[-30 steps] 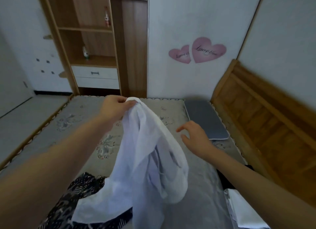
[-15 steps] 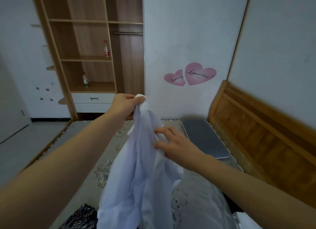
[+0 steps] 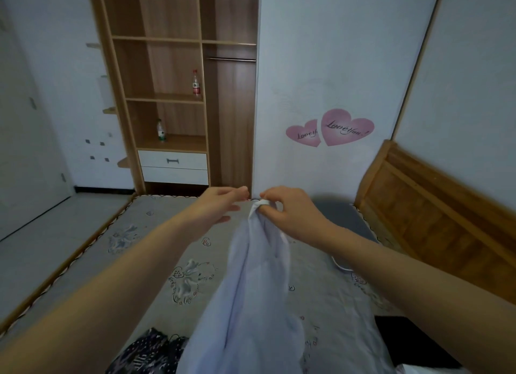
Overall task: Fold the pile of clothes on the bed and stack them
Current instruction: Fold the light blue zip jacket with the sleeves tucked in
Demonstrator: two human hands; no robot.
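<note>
1. Head view, garment: a thin, pale lavender-white cloth garment (image 3: 259, 290) hangs in the air over the middle of the bed (image 3: 156, 264). Its top edge is bunched at the right hand (image 3: 290, 211), and its lower part drops out of view at the near edge.
2. Head view, right hand: the fingers (image 3: 275, 210) are curled and pinching the bunched top edge of the garment, carrying its whole weight.
3. Head view, left hand (image 3: 220, 203): just left of the pinch point, fingers extended and relaxed, grasping nothing; apart from the cloth.
4. Head view, remaining pile: a dark patterned fabric item (image 3: 150, 354) lies on the bed at the near edge, left of the hanging garment; a black item (image 3: 413, 343) lies near right. Neither appears folded.
5. Judgement, step in hand: opening the garment out for folding. Recommended: the left hand takes the same top edge close beside the right hand's pinch, then both slide apart along the edge to find the corners or shoulders, so the cloth hangs flat.
6. Judgement, risk: the cloth is twisted on itself; laying it down before it is spread would fold in creases.
</note>
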